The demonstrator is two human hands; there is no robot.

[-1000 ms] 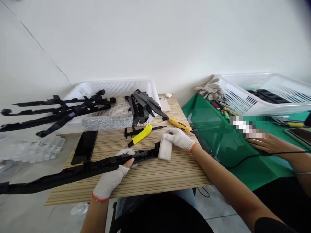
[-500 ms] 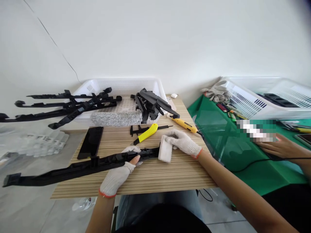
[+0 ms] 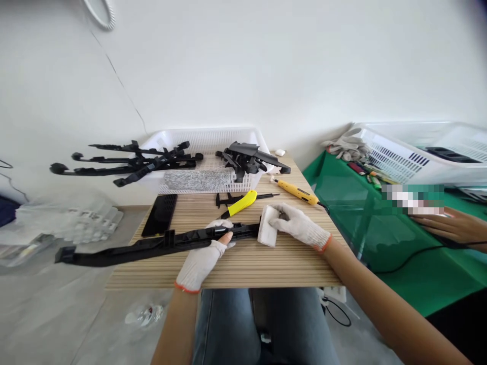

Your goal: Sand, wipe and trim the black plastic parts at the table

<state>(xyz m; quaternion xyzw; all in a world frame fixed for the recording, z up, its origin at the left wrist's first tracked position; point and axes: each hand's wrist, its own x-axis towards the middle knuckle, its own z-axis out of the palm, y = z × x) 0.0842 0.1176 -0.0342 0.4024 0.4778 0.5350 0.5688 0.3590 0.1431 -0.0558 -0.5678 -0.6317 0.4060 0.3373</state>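
My left hand (image 3: 207,253), in a white knit glove with the thumb bare, is closed around a long black plastic strip (image 3: 125,249). The strip runs across the table and sticks out past its left side. In my gloved right hand (image 3: 299,223) I grip a white rectangular pad (image 3: 268,228), held against the strip's right end. Just beyond the strip lie a yellow utility knife (image 3: 243,203) and a black caliper (image 3: 224,199). A yellow corded pen-shaped tool (image 3: 297,191) rests behind my right hand.
Behind, a white basket (image 3: 209,133) holds black strips (image 3: 155,165) and other black parts (image 3: 247,157). A black phone (image 3: 160,215) lies at the table's left. On the right, a green-covered table (image 3: 338,203) bears another basket (image 3: 395,157); a co-worker's hand (image 3: 441,223) is there.
The view has shifted, so the table and its contents appear further right and slightly higher. Both hands keep their hold, with the pad still at the strip's right end.
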